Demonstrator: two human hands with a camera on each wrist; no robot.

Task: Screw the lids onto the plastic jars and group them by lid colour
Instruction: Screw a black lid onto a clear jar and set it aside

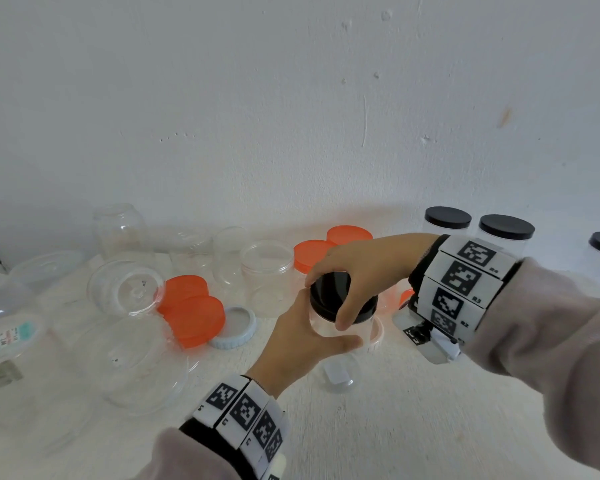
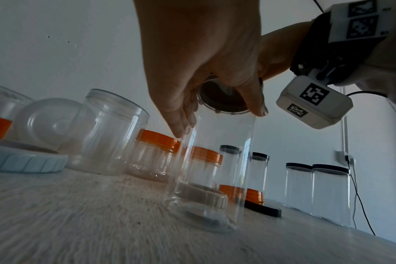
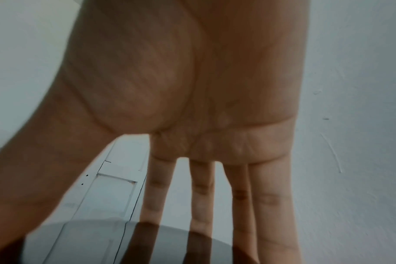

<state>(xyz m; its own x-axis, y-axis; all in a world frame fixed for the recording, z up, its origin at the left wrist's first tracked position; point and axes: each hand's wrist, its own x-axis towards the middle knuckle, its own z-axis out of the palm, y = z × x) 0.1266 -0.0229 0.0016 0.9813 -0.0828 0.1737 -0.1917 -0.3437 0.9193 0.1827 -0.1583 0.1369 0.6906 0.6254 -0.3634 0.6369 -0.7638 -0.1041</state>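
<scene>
A clear plastic jar (image 1: pixel 321 329) stands upright on the white table (image 1: pixel 395 427), mid-front. My left hand (image 1: pixel 305 330) grips its body from the left, thumb across the near side. A black lid (image 1: pixel 326 289) sits on the jar's mouth. My right hand (image 1: pixel 329 301) comes in from the right and grips this lid from above, fingers and thumb curled round its rim. In the left wrist view the left hand (image 2: pixel 219 121) wraps the jar (image 2: pixel 215 169) just under the black lid (image 2: pixel 222 98). The right wrist view shows the right hand (image 3: pixel 102 205) spread over the glossy lid (image 3: pixel 90 246).
Three black-lidded jars (image 1: pixel 447 220) stand at the back right. Two orange-lidded jars (image 1: pixel 349 235) are behind my hands. Loose orange lids (image 1: pixel 194 317), a pale blue lid (image 1: pixel 236 327) and several open clear jars (image 1: pixel 267 271) crowd the left. A wall runs behind.
</scene>
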